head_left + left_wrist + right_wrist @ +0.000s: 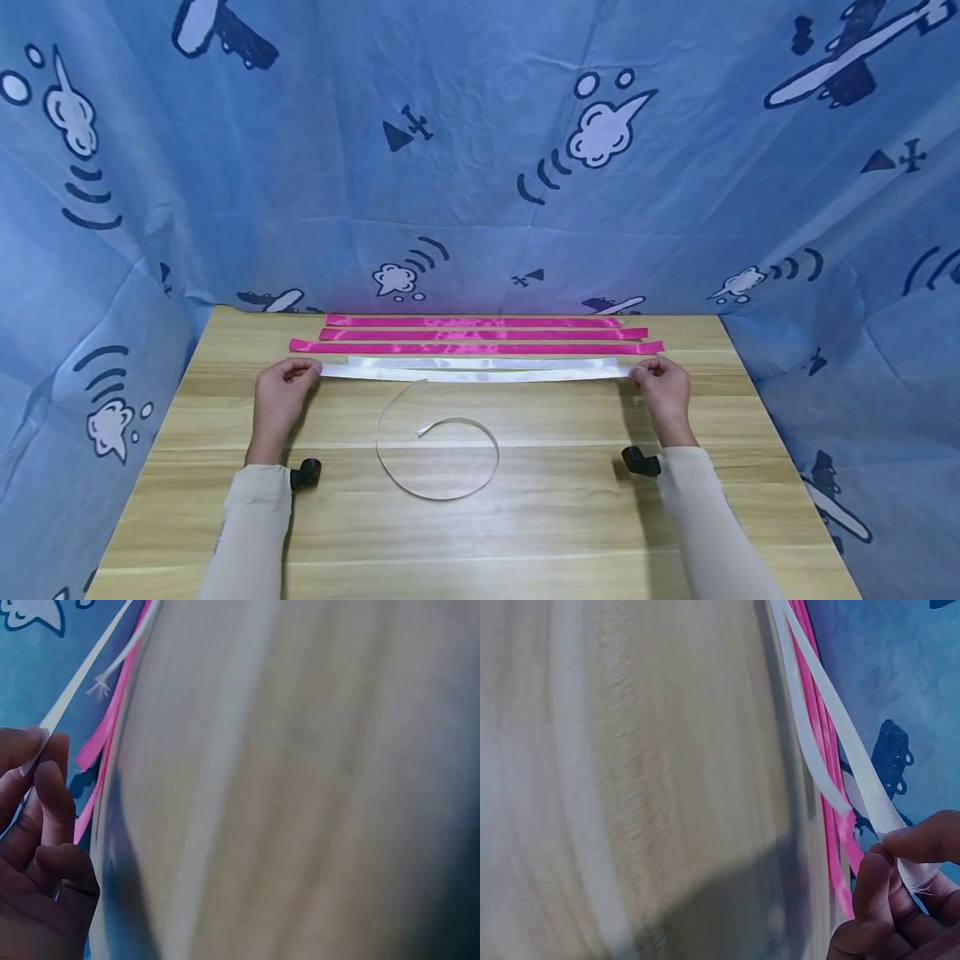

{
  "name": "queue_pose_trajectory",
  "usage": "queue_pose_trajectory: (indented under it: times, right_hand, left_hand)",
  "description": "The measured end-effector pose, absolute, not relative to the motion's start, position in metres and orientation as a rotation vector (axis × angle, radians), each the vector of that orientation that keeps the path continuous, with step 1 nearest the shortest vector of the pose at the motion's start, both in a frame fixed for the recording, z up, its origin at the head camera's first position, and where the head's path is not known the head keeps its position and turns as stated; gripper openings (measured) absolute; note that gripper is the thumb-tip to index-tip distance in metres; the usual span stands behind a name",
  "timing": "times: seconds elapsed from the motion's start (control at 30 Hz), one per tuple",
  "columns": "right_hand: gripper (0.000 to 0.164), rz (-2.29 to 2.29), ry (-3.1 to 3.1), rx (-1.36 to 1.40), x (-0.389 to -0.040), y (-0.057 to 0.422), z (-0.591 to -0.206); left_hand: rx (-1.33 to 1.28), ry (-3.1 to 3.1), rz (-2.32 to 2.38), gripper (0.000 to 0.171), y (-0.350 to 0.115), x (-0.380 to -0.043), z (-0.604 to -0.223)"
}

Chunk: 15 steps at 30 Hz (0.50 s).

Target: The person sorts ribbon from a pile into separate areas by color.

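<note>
A white ribbon (472, 377) is stretched sideways between both hands, raised off the table in the wrist views. My left hand (283, 398) pinches its left end between thumb and finger; the same hand (45, 832) shows at the edge of the left wrist view. At the other end, my right hand (664, 395) pinches the ribbon, and a frayed tip pokes past the fingers (922, 844) in the right wrist view. Just behind it lies a second white ribbon (480, 363). A third, narrow-looking white ribbon (442, 498) curls in a loop on the table nearer the person.
Three pink ribbons lie in parallel at the back: a far one (472, 322), a middle one (483, 334) and a near one (480, 347). The wood-grain table (555, 517) meets a blue patterned cloth (480, 183) behind and at both sides.
</note>
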State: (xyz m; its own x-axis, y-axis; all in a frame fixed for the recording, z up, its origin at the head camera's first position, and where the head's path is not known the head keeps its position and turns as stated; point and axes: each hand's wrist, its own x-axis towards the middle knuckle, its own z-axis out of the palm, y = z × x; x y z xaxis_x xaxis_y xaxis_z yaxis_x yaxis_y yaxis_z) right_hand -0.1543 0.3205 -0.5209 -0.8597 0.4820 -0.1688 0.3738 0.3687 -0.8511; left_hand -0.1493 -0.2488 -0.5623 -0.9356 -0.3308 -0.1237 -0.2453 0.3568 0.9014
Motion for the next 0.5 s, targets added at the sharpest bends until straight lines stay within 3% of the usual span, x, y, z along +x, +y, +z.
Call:
queue_pose_trajectory:
  times: [0.5]
  right_hand:
    - [0.007,1.334,-2.667,-0.851,-0.1499,0.326,-0.5311]
  left_hand:
    - [0.462,-2.752,-1.459,0.024,-0.2462,-0.1469,-0.5651]
